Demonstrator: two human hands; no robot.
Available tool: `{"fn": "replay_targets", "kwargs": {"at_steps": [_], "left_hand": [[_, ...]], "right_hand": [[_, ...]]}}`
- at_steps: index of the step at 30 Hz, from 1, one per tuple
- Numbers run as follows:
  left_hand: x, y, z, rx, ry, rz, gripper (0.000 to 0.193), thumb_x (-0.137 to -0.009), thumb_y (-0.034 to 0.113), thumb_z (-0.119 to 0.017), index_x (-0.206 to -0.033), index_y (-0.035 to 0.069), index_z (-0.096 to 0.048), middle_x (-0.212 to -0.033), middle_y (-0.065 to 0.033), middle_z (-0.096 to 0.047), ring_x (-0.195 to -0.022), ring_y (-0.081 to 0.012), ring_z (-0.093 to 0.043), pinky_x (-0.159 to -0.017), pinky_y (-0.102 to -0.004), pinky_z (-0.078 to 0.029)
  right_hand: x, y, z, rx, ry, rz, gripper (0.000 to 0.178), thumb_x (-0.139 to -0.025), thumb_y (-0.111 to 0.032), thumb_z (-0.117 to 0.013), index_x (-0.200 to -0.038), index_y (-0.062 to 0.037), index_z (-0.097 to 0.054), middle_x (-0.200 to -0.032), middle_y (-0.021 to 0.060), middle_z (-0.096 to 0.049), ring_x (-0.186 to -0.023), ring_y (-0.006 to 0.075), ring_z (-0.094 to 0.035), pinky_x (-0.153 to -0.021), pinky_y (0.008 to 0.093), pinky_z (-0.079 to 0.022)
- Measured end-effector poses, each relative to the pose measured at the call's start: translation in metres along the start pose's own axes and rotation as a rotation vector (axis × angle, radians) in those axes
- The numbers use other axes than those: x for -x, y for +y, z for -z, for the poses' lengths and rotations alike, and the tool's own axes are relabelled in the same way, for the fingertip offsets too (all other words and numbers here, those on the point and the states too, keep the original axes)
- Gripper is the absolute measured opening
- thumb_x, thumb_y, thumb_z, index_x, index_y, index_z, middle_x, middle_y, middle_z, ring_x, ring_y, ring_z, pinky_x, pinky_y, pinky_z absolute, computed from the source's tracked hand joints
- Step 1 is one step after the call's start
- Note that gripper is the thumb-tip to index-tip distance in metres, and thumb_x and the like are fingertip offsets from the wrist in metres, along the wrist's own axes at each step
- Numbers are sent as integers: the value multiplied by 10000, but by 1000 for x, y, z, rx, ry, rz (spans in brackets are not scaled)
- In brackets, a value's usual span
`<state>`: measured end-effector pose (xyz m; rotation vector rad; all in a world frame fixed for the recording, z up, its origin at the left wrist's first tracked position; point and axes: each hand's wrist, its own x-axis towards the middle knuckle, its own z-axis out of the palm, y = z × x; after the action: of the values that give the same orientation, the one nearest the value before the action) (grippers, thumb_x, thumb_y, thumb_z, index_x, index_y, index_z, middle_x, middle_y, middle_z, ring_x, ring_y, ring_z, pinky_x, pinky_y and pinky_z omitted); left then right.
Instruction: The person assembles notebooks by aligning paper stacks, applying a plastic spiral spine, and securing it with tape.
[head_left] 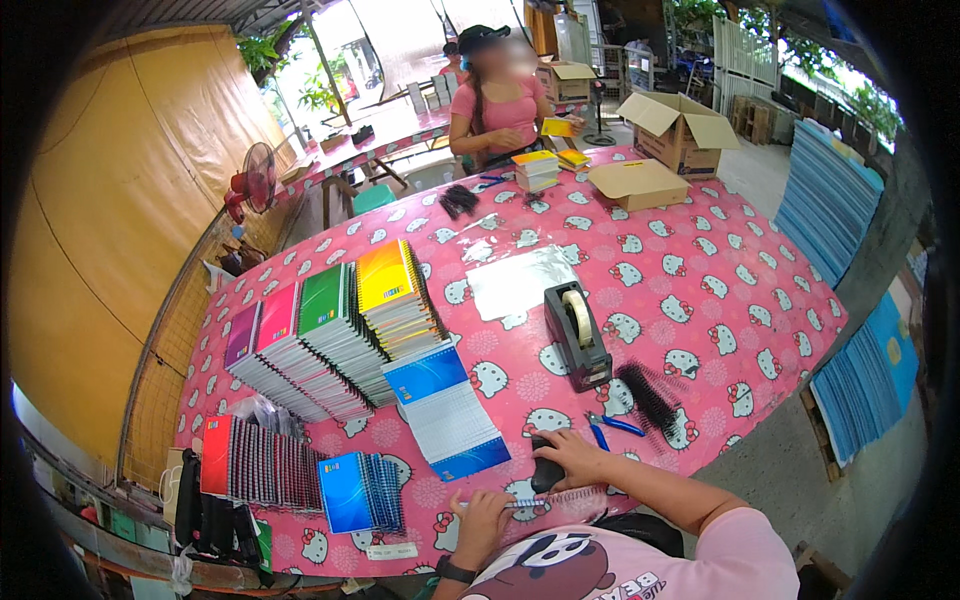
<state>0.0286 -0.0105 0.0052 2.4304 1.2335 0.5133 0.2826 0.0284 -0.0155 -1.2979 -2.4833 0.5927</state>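
Observation:
Near the front edge of the table, my left hand (483, 517) closes on one end of a thin notebook (522, 503) seen edge-on. A wire spiral coil (580, 494) continues from the notebook's right end. My right hand (570, 458) is curled over a rounded black object (545, 472) just above the notebook; its kind is unclear. Blue-handled cutting pliers (612, 428) lie beyond my right hand, beside a heap of black spiral coils (650, 402). An opened blue notebook (450, 410) with lined pages lies flat, left of my right hand.
A black tape dispenser (578, 338) stands mid-table. Notebook stacks in purple, pink, green (325, 300) and yellow (390, 278), plus red (245, 460) and blue (358, 492) ones, fill the left. Across the table a person (500, 105) holds a yellow notebook, near cardboard boxes (682, 130).

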Motion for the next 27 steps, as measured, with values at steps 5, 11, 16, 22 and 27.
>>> {"fn": "replay_targets", "kwargs": {"at_steps": [5, 11, 16, 22, 27], "left_hand": [[-4, 5, 7, -43, 57, -59, 211, -774, 194, -646, -981, 159, -616, -906, 9, -595, -939, -177, -523, -900, -497, -237], [-4, -2, -5, -101, 182, 28, 187, -741, 216, -680, -897, 122, -637, -817, -21, -606, -838, -201, -546, -794, -404, -304], [-2, 1, -5, -91, 255, 87, 179, -727, 216, -694, -871, 123, -640, -823, -25, -607, -832, -210, -543, -785, -403, -300], [1, 3, -2, -75, 270, 104, 194, -705, 211, -711, -857, 113, -641, -837, -31, -611, -844, -217, -542, -786, -384, -306], [3, 2, -4, -62, 278, 101, 215, -688, 209, -721, -858, 105, -640, -836, -38, -612, -845, -220, -541, -782, -379, -315]], "right_hand": [[0, -1, 8, 71, 45, 21, 638, -626, -368, -746, -1165, -105, -528, -1351, 160, -375, -1168, 377, -402, -947, 501, -348], [-18, -54, 10, -127, 29, 76, 319, -787, -243, -636, -1052, -72, -590, -965, 120, -620, -890, 297, -575, -800, 392, -451], [-24, -75, -2, -112, 204, 105, 216, -735, -183, -659, -893, -65, -570, -808, 95, -553, -832, 278, -562, -744, 359, -455], [-24, -74, -8, 88, 127, 209, 174, -725, -160, -616, -862, -61, -574, -832, 76, -551, -850, 254, -524, -755, 334, -439], [-27, -76, -3, 28, 252, 313, 275, -748, -164, -561, -991, -44, -601, -852, 61, -575, -893, 234, -543, -792, 327, -439]]}}
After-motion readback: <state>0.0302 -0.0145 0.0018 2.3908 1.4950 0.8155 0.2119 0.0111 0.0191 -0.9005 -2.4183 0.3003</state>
